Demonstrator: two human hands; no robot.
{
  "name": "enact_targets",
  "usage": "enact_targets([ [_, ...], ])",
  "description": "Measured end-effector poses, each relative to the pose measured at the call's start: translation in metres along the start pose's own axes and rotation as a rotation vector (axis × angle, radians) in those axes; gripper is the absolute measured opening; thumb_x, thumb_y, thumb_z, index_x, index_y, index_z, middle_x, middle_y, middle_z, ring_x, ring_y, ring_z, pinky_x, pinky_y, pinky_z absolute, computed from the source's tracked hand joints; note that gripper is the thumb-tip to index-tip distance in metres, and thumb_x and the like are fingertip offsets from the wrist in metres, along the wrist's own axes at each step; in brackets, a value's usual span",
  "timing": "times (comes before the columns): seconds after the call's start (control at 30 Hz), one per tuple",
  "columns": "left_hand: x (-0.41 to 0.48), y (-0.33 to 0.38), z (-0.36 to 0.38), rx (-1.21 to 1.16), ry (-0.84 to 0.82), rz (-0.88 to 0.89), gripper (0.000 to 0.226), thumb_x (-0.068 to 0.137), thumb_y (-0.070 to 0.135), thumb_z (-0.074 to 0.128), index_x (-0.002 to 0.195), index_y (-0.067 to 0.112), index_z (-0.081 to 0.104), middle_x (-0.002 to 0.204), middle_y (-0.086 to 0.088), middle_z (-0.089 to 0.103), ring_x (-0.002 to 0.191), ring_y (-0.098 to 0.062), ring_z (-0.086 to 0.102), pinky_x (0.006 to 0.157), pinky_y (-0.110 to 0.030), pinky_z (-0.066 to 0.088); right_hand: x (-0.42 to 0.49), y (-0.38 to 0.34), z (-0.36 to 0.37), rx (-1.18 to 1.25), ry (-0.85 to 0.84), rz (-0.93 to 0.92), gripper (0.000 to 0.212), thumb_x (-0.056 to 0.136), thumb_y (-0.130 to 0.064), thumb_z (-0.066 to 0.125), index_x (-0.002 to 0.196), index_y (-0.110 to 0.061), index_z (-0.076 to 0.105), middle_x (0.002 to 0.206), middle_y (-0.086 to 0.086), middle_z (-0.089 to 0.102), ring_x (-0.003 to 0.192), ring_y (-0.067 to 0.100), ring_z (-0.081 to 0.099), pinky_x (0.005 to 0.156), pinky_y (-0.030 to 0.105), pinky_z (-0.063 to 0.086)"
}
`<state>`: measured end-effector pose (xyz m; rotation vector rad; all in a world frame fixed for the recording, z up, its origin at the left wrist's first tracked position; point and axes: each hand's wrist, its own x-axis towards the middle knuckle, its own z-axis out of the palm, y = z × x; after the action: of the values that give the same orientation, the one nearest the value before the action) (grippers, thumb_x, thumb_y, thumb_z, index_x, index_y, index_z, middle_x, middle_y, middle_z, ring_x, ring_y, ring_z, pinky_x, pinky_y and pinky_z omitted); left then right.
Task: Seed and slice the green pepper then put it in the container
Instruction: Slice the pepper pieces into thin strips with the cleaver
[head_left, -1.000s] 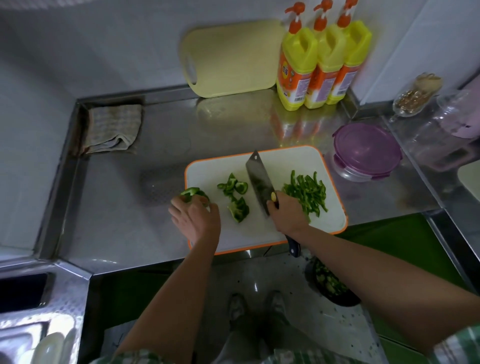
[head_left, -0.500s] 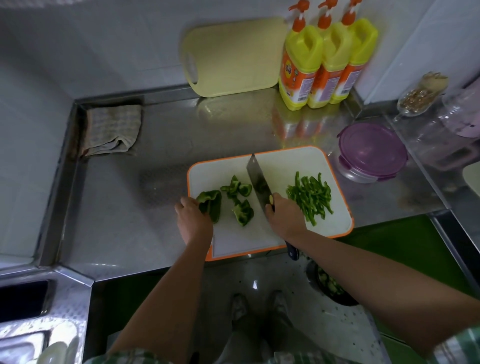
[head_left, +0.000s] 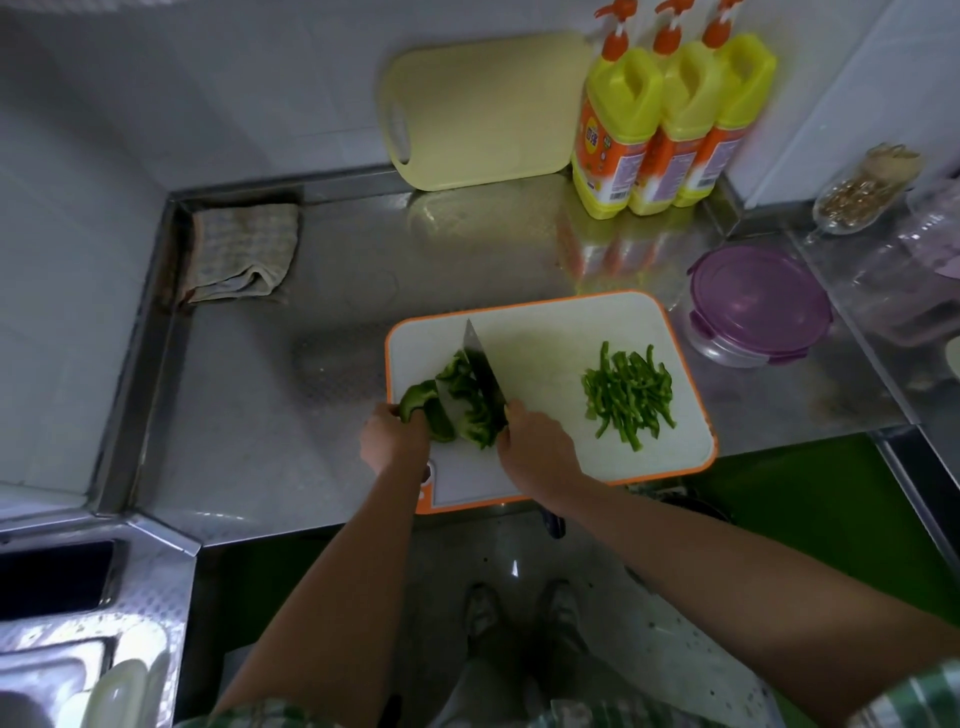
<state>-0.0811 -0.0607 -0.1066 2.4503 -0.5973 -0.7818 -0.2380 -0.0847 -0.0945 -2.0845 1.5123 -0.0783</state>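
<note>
On the steel counter lies a white cutting board with an orange rim (head_left: 550, 332). My left hand (head_left: 392, 441) holds a curved green pepper piece (head_left: 418, 402) at the board's left edge. My right hand (head_left: 537, 447) grips the handle of a cleaver (head_left: 480, 371), whose blade stands among several pepper chunks (head_left: 475, 410) gathered beside the held piece. A pile of thin pepper strips (head_left: 626, 392) lies on the right half of the board. A clear container with a purple lid (head_left: 758, 304) stands closed just right of the board.
A yellow cutting board (head_left: 483, 109) leans on the back wall beside three yellow detergent bottles (head_left: 670, 130). A folded cloth (head_left: 241, 252) lies in the back left corner. Jars (head_left: 862, 189) stand at the far right. A sink (head_left: 57, 623) is at lower left.
The cleaver has swept left, pushing the loose pepper chunks together against the piece in my left hand. The view has shifted slightly.
</note>
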Motion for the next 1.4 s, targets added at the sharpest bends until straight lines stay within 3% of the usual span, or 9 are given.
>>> enact_targets([
  [0.13,-0.005,-0.006,-0.005,-0.046,0.014,-0.032,0.029,0.091,0.024,0.059,0.116,0.009,0.057,0.107,-0.014,0.067,0.098,-0.031,0.064,0.078,-0.034,0.048,0.004,0.011,-0.012,-0.062,0.070,0.009,0.034,0.100,-0.022,0.037,0.130,-0.006,0.041,0.104,0.013,0.061,0.091,0.029,0.061,0.066,0.030,0.038],
  [0.4,-0.008,-0.013,-0.013,-0.125,0.039,-0.047,0.028,0.091,0.024,0.059,0.115,0.009,0.056,0.108,-0.013,0.066,0.098,-0.031,0.063,0.077,-0.032,0.046,-0.008,-0.013,0.014,-0.050,-0.044,-0.076,0.031,0.101,-0.024,0.037,0.127,-0.008,0.043,0.107,0.011,0.060,0.096,0.026,0.061,0.075,0.030,0.043],
  [0.67,-0.011,-0.017,-0.017,-0.126,0.047,-0.025,0.030,0.090,0.024,0.062,0.116,0.009,0.057,0.109,-0.012,0.066,0.100,-0.028,0.062,0.077,-0.032,0.046,0.002,-0.003,-0.001,-0.054,0.067,-0.081,0.032,0.100,-0.021,0.040,0.127,-0.006,0.044,0.098,0.014,0.063,0.085,0.029,0.063,0.063,0.030,0.039],
  [0.83,-0.010,-0.011,-0.014,-0.154,0.024,-0.032,0.025,0.088,0.025,0.062,0.110,0.013,0.057,0.104,-0.010,0.067,0.094,-0.028,0.065,0.077,-0.033,0.051,0.003,-0.001,0.005,0.014,-0.113,-0.109,0.030,0.100,-0.021,0.039,0.126,-0.006,0.044,0.099,0.015,0.062,0.086,0.029,0.061,0.064,0.030,0.037],
  [0.93,-0.012,-0.004,-0.010,-0.178,-0.008,-0.014,0.018,0.088,0.024,0.061,0.101,0.015,0.053,0.096,-0.009,0.069,0.085,-0.028,0.068,0.068,-0.035,0.056,0.004,0.003,0.001,0.109,-0.088,-0.068,0.026,0.099,-0.022,0.042,0.118,-0.006,0.049,0.088,0.013,0.062,0.071,0.025,0.057,0.058,0.031,0.041],
  [1.03,-0.016,0.009,-0.002,-0.248,-0.066,0.033,0.033,0.085,0.019,0.064,0.117,0.016,0.056,0.103,-0.011,0.068,0.089,-0.031,0.067,0.079,-0.042,0.057,0.006,0.017,-0.017,0.175,0.019,-0.022,0.020,0.097,-0.018,0.043,0.113,-0.006,0.049,0.077,0.011,0.058,0.063,0.029,0.058,0.053,0.036,0.046],
  [1.17,-0.027,0.031,0.024,-0.354,-0.221,0.081,0.053,0.088,0.007,0.060,0.139,0.014,0.048,0.104,-0.009,0.062,0.084,-0.030,0.065,0.076,-0.039,0.057,0.006,0.043,-0.044,0.203,0.093,0.022,0.008,0.097,-0.014,0.045,0.090,-0.011,0.042,0.068,0.011,0.052,0.059,0.030,0.057,0.054,0.045,0.051],
  [1.3,-0.039,0.050,0.060,-0.353,-0.303,0.038,0.033,0.083,0.010,0.069,0.110,0.015,0.052,0.103,-0.016,0.064,0.084,-0.032,0.067,0.075,-0.048,0.059,-0.006,0.070,-0.056,0.232,0.115,0.068,0.010,0.095,-0.012,0.048,0.086,-0.011,0.045,0.070,0.013,0.054,0.060,0.029,0.055,0.056,0.047,0.051],
  [1.4,-0.039,0.051,0.092,-0.328,-0.354,0.001,0.041,0.076,0.017,0.079,0.104,0.014,0.049,0.106,-0.019,0.063,0.091,-0.035,0.067,0.077,-0.049,0.059,-0.013,0.086,-0.055,0.210,0.102,0.115,0.011,0.095,-0.015,0.050,0.091,-0.005,0.052,0.080,0.017,0.061,0.072,0.032,0.061,0.060,0.039,0.046],
])
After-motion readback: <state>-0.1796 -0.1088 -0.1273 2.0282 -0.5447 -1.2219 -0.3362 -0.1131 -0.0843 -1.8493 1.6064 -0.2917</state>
